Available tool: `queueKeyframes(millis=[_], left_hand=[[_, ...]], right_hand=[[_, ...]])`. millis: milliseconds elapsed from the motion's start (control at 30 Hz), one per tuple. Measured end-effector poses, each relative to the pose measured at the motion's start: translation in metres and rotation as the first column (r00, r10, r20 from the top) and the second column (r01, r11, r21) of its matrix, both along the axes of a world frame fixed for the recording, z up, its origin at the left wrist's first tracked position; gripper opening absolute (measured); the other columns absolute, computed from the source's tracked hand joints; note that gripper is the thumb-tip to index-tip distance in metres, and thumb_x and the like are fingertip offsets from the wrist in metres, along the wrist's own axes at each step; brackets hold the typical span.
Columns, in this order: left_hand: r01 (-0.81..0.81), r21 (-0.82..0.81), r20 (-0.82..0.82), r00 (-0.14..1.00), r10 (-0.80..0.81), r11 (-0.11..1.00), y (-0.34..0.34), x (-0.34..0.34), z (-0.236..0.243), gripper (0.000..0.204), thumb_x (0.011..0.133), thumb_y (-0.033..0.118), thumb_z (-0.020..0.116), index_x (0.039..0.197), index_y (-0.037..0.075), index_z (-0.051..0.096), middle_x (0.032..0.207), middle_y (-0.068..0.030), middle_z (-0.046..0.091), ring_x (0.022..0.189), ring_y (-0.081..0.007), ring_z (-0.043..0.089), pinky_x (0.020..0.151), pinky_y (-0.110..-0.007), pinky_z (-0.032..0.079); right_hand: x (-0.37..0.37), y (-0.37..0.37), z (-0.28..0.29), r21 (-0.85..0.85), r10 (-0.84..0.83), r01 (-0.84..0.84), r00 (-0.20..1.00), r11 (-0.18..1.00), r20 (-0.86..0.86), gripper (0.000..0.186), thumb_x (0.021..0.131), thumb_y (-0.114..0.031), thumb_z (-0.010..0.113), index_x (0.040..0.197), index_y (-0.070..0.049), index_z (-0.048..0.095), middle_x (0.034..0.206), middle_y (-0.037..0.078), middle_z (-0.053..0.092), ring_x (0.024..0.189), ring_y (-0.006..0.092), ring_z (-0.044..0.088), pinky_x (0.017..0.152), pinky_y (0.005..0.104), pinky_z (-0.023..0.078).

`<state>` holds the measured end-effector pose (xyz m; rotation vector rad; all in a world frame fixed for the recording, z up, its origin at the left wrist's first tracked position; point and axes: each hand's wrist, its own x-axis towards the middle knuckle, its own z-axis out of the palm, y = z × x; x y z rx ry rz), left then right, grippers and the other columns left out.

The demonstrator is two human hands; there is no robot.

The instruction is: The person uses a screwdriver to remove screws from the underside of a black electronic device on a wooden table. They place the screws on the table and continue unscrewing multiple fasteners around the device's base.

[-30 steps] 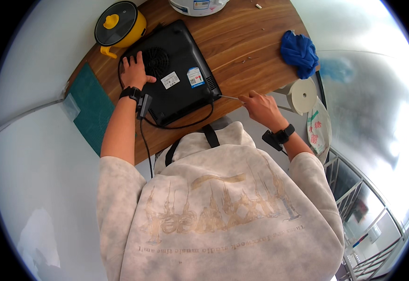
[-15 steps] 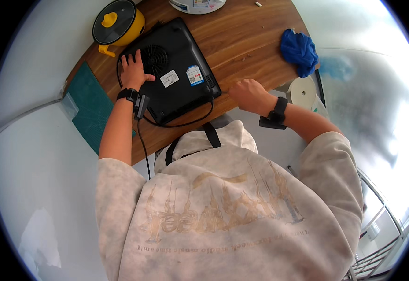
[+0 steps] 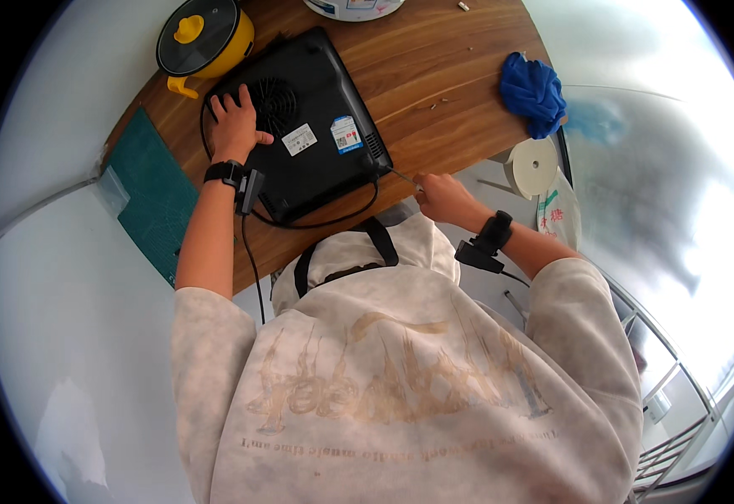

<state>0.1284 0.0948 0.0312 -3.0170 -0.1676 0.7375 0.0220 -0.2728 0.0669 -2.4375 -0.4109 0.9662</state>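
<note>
A black induction cooker (image 3: 312,181) lies upside down on the wooden table, with its round fan grille (image 3: 276,104) and two labels facing up. My left hand (image 3: 236,128) rests flat on the cooker's underside beside the grille, fingers spread. Off the cooker's near right corner, my right hand (image 3: 448,200) is closed around a thin metal tool that looks like a screwdriver (image 3: 402,175). Its shaft points at that corner, and the tip appears to touch the cooker's edge. The handle is hidden inside my fist. A black power cord (image 3: 333,223) loops along the cooker's near side.
A yellow pot with a dark lid (image 3: 207,42) stands at the far left, above a green cutting mat (image 3: 150,189). At the back is a white round container (image 3: 354,8). A blue cloth (image 3: 533,94) lies on the right, near a white roll (image 3: 535,168). Small bits (image 3: 439,104) dot the wooden tabletop (image 3: 438,59).
My right hand has drawn slightly toward me and turned, so the tool's shaft now shows clearly. My left hand keeps its place on the cooker. The whole view has shifted a little.
</note>
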Motion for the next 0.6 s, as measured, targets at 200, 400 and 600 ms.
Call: queueKeyframes(millis=[200,400,600], left_hand=[[0.019,0.007,0.024,1.0,-0.019,1.0,0.003,-0.001,-0.004,0.122,0.058,0.033,0.092,0.154,0.007,0.021,0.148,-0.0277,0.037,0.144,-0.0482,0.021,0.106,-0.05,0.047],[0.011,0.009,0.004,1.0,-0.011,1.0,0.003,-0.001,-0.003,0.121,0.06,0.035,0.091,0.154,0.009,0.019,0.149,-0.026,0.036,0.145,-0.0467,0.02,0.108,-0.051,0.045],[0.007,-0.036,0.041,0.999,-0.005,0.999,0.007,-0.003,-0.007,0.122,0.059,0.034,0.091,0.155,0.012,0.019,0.151,-0.0243,0.035,0.146,-0.0448,0.017,0.106,-0.053,0.046]], right_hand=[[0.006,0.012,0.019,-0.068,-0.386,0.425,0.731,0.903,-0.563,0.024,0.093,-0.013,0.05,0.103,0.007,0.059,0.069,0.017,0.061,0.054,0.0242,0.062,0.045,0.0378,0.048],[-0.01,0.026,0.01,-0.127,-0.555,0.706,0.419,0.697,-0.719,0.021,0.098,-0.018,0.052,0.112,-0.002,0.056,0.067,0.003,0.049,0.049,0.013,0.05,0.041,0.0297,0.041],[-0.019,0.02,0.009,-0.074,-0.521,0.649,0.531,0.757,-0.669,0.029,0.098,-0.022,0.053,0.12,-0.003,0.057,0.067,0.002,0.05,0.049,0.012,0.05,0.041,0.0288,0.04]])
